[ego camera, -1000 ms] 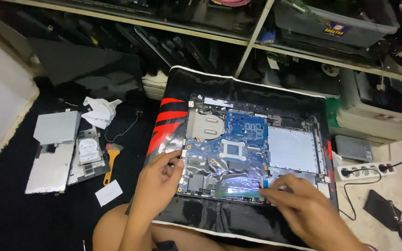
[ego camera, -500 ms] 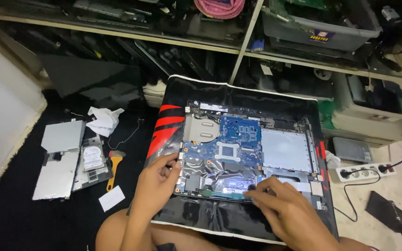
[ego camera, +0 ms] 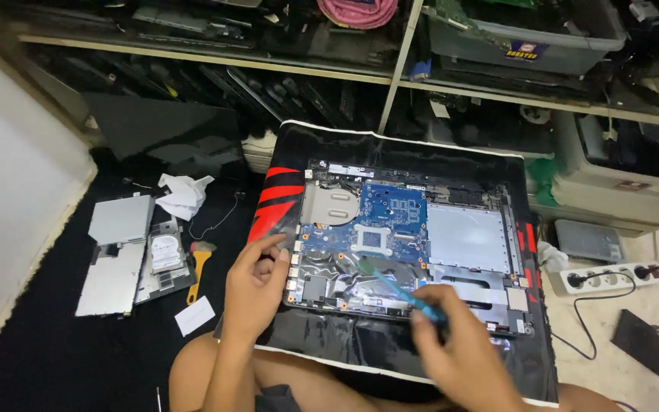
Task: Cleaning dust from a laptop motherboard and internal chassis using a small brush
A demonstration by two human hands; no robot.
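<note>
An opened laptop base (ego camera: 467,236) with a blue circuit board (ego camera: 390,217) lies on a black and red mat (ego camera: 276,202) across my lap. My left hand (ego camera: 257,286) rests on the laptop's left edge, fingers curled against it. My right hand (ego camera: 459,343) holds a thin light-blue tool (ego camera: 398,290), its tip over the board just below the square chip socket (ego camera: 371,238).
To the left on the dark floor lie metal cover plates (ego camera: 116,244), a hard drive (ego camera: 165,252), a yellow-handled brush (ego camera: 196,263), crumpled paper (ego camera: 181,194) and a white card (ego camera: 194,315). A white power strip (ego camera: 612,276) lies at right. Shelves (ego camera: 390,76) with bins and parts run behind.
The view has shifted slightly. My right hand drew back toward me and now points the blue tool up-left at the board's middle. My left hand stays on the laptop's left edge.
</note>
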